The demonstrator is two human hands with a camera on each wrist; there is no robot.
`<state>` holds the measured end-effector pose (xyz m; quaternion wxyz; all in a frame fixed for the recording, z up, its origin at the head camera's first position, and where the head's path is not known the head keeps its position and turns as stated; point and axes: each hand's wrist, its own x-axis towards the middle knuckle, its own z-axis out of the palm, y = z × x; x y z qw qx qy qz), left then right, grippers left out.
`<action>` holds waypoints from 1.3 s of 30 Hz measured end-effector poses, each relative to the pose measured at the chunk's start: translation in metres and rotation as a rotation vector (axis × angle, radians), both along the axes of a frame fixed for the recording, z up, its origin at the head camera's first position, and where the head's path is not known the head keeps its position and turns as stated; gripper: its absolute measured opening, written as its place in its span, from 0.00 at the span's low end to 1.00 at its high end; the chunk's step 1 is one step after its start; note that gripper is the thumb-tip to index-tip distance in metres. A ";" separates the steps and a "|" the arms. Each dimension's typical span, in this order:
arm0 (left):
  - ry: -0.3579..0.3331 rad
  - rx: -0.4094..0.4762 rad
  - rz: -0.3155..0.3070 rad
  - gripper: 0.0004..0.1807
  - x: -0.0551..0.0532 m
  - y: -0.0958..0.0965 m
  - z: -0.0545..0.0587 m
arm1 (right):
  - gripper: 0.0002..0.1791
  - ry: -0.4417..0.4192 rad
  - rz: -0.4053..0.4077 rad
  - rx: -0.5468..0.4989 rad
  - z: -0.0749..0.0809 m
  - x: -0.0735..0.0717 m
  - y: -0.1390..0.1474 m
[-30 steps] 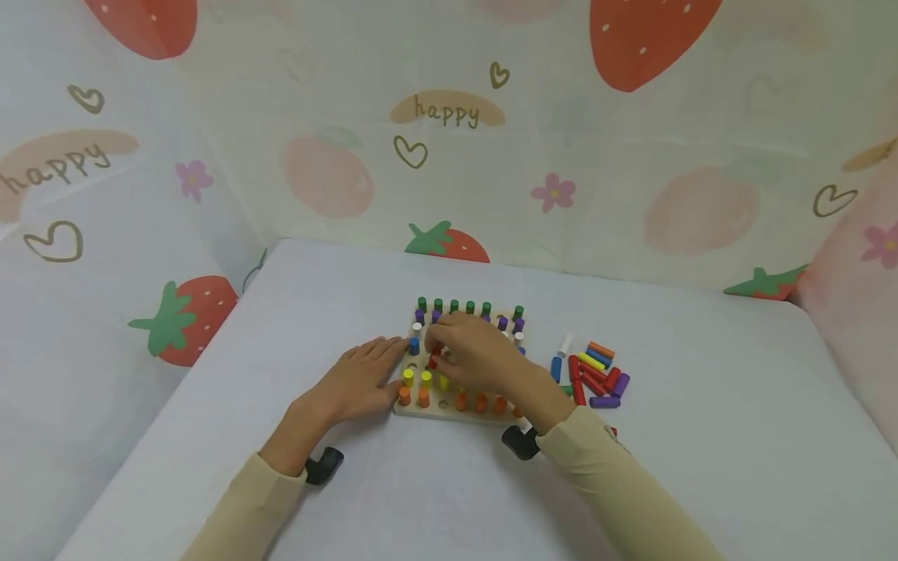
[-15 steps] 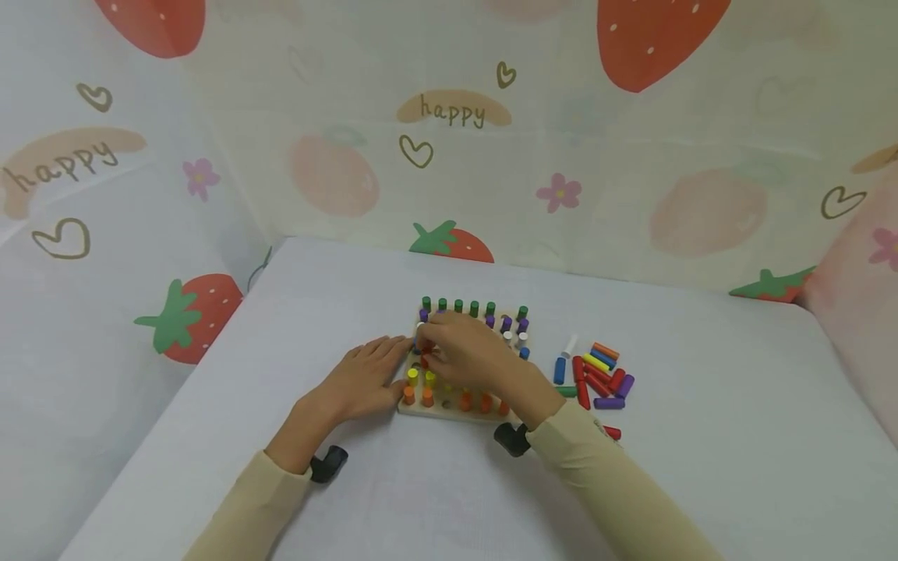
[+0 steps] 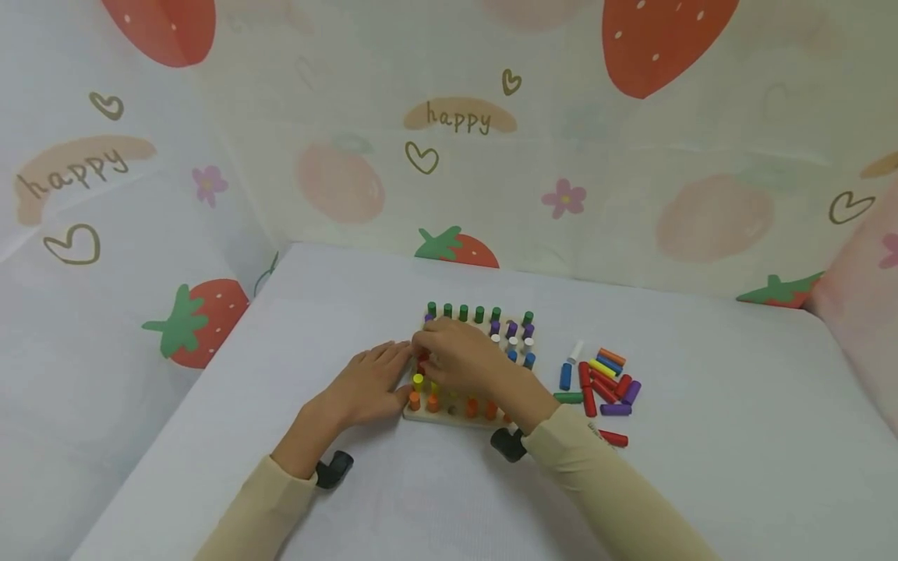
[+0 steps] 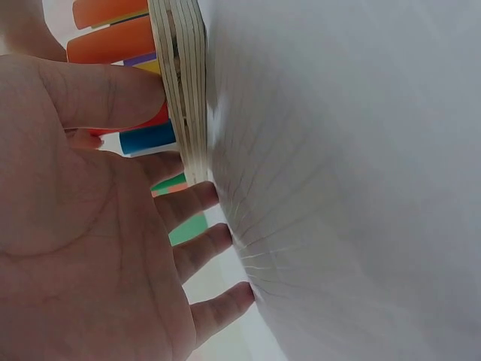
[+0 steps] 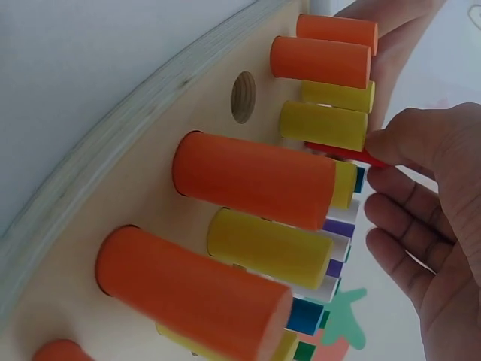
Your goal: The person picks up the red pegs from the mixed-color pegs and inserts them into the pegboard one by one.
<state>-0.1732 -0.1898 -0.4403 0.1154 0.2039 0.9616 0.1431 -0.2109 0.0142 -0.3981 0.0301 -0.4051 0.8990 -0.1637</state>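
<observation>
A wooden pegboard (image 3: 410, 415) with rows of coloured pegs lies on the table, partly hidden by my right hand. My right hand (image 3: 456, 352) reaches over it to the left side, thumb and fingers pinching a red peg (image 5: 367, 156) that stands in or right at the board, behind the yellow pegs (image 5: 323, 124). My left hand (image 3: 368, 387) lies with straight fingers against the board's left edge. Its fingertips (image 4: 240, 293) touch the table and its thumb is near the board's front left corner, by the orange pegs (image 3: 415, 400).
Loose pegs lie to the board's right: several red pegs (image 3: 585, 375), a blue peg (image 3: 565, 376), a green peg (image 3: 568, 397), a white peg (image 3: 577, 351) and purple pegs (image 3: 616, 410). One red peg (image 3: 614, 438) lies nearer, by the right sleeve. An empty hole (image 5: 243, 98) shows in the orange row.
My right hand has moved left along the board with the red peg, to the leftmost column. My left hand stays at the board's edge. The head view has shifted slightly.
</observation>
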 end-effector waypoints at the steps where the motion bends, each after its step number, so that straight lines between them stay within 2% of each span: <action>1: -0.002 0.000 0.001 0.39 0.000 0.000 0.000 | 0.11 0.002 0.001 0.002 0.000 0.000 0.000; 15: -0.015 0.008 0.000 0.38 0.000 0.000 0.001 | 0.11 0.028 0.018 0.039 -0.001 0.001 -0.003; 22: -0.020 0.019 0.002 0.38 0.000 0.002 0.003 | 0.14 0.031 -0.011 0.026 0.001 0.004 0.002; 30: -0.034 -0.007 0.019 0.38 -0.001 0.003 0.001 | 0.14 0.028 -0.055 0.006 0.005 0.014 0.018; 39: -0.036 -0.023 0.023 0.39 -0.003 0.005 0.000 | 0.10 0.056 -0.111 -0.018 0.003 0.024 0.046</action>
